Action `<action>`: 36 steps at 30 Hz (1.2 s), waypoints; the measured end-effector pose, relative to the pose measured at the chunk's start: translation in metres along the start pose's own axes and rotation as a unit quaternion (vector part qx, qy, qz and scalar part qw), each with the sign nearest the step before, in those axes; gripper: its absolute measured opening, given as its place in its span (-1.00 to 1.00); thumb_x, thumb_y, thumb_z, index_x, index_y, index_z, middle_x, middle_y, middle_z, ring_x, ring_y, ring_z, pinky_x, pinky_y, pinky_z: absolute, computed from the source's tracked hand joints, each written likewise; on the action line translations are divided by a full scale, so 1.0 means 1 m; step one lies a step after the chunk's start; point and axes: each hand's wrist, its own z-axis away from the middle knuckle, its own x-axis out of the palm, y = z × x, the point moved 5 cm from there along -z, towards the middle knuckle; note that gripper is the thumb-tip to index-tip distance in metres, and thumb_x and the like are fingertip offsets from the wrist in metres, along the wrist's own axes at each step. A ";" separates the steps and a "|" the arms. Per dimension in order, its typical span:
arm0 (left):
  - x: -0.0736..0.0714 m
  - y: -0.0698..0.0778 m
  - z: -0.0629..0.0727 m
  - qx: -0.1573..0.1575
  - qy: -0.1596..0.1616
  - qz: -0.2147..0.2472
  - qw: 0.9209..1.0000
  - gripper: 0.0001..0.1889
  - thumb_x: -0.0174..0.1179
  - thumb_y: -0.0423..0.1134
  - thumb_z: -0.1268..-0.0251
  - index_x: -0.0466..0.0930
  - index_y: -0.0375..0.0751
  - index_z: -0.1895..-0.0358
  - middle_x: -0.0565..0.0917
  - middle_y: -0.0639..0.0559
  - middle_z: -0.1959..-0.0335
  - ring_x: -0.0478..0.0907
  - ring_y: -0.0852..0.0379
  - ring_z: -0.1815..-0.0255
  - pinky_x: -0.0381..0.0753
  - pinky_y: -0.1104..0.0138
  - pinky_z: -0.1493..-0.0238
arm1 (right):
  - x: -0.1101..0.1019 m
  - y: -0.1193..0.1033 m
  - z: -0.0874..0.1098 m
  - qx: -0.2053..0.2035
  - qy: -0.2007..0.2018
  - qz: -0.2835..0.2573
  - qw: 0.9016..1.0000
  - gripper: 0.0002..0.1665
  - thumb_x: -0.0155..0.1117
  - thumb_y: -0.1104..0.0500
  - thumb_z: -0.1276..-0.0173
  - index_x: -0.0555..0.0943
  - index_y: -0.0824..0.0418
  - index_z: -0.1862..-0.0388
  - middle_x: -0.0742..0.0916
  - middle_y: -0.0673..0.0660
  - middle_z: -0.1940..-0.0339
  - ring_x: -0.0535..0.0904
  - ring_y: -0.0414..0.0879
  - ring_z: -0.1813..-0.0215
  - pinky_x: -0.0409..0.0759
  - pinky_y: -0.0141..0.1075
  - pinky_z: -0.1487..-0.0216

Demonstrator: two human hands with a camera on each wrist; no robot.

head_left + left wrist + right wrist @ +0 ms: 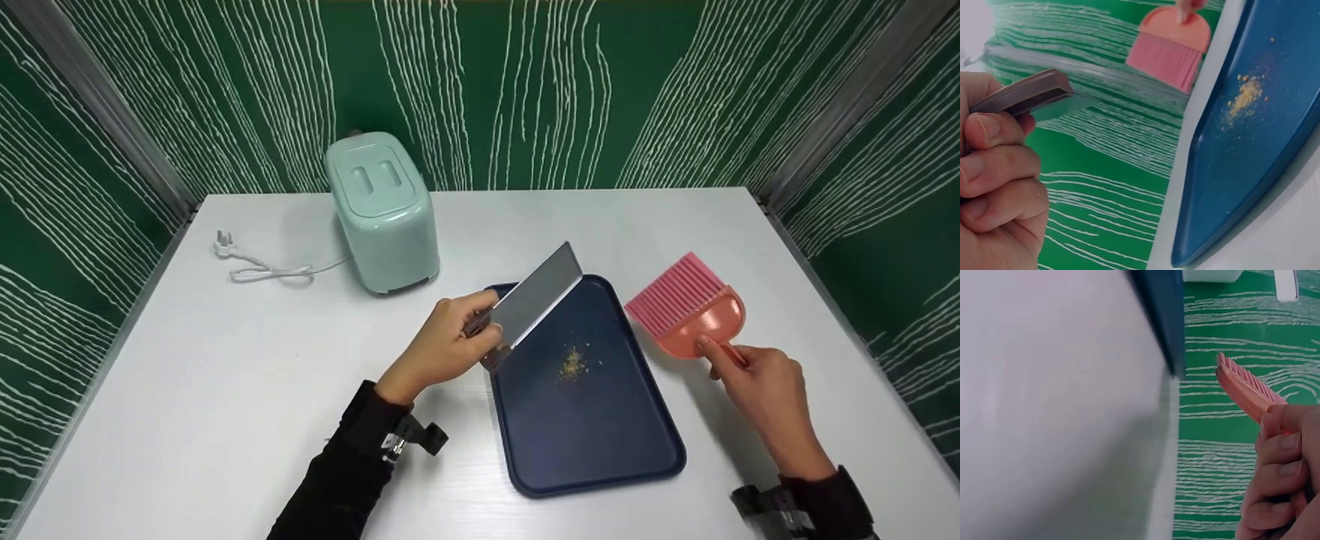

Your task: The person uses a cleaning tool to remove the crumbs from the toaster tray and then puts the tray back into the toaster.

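My left hand point(450, 341) grips the brown handle of a scraper point(540, 292) with a flat grey blade, raised over the left edge of a dark blue tray point(600, 435). In the left wrist view, the curled fingers point(1002, 205) wrap the handle point(1027, 93). Yellowish crumbs point(574, 364) lie in a small pile near the tray's middle. Right of the tray, my right hand point(769, 386) holds a brush point(705, 326) by its short orange handle, thumb on top. Its pink bristles point(675, 295) point up and left, away from the crumbs.
A mint-green toaster point(386, 225) with a lid over its top stands at the back, left of the tray. Its white cord point(289, 271) and plug point(223, 244) lie on the white table point(225, 390). Green walls point(495, 90) with white streaks border the back and sides.
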 end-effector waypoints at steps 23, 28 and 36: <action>-0.005 -0.004 -0.001 -0.017 0.033 0.025 0.999 -0.94 0.09 -0.35 -0.30 0.51 -0.26 0.33 0.25 0.24 0.61 0.17 0.29 0.58 0.13 0.41 0.49 | 0.008 0.045 -0.031 0.078 -0.212 0.079 0.971 -0.17 -0.01 -0.44 -0.61 0.50 0.07 0.73 0.44 -0.06 0.73 0.35 -0.08 0.55 0.22 -0.23 0.48; -0.005 -0.003 -0.001 -0.016 0.032 0.026 0.999 -0.93 0.08 -0.36 -0.30 0.46 -0.26 0.36 0.22 0.23 0.62 0.15 0.29 0.58 0.11 0.41 0.49 | 0.008 0.048 -0.036 0.074 -0.279 0.127 0.949 -0.11 -0.13 -0.52 -0.60 0.59 0.05 0.68 0.51 -0.04 0.68 0.42 -0.05 0.49 0.26 -0.21 0.44; -0.006 -0.005 -0.002 -0.015 0.034 0.022 0.999 -0.90 0.09 -0.37 -0.30 0.41 -0.25 0.39 0.20 0.25 0.63 0.13 0.30 0.60 0.11 0.42 0.50 | 0.006 0.048 -0.040 0.080 -0.291 0.163 0.939 -0.06 -0.09 -0.62 -0.51 0.56 0.18 0.54 0.52 0.02 0.70 0.48 -0.05 0.56 0.33 -0.22 0.52</action>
